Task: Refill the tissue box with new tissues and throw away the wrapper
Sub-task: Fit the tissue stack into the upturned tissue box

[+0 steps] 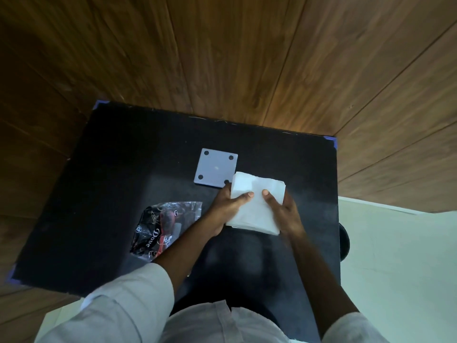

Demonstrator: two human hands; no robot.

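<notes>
A white stack of tissues (pixel 257 209) is held above the black table (pixel 111 181) between both hands. My left hand (pixel 225 206) grips its left edge with the thumb on top. My right hand (pixel 284 211) grips the right edge, thumb on top as well. Just beyond the stack lies a square pale grey plate (pixel 215 169) with a dark dot near each corner; the tissues overlap its near right corner. The crumpled plastic wrapper (pixel 160 226), black and clear with red print, lies on the table left of my left forearm.
Wood-panelled walls (pixel 222 58) stand close behind and to the right of the table. Blue tape marks the table corners (pixel 331 141). A pale floor (pixel 395 256) shows at the right, with a dark round object (pixel 345 241) at the table's right edge.
</notes>
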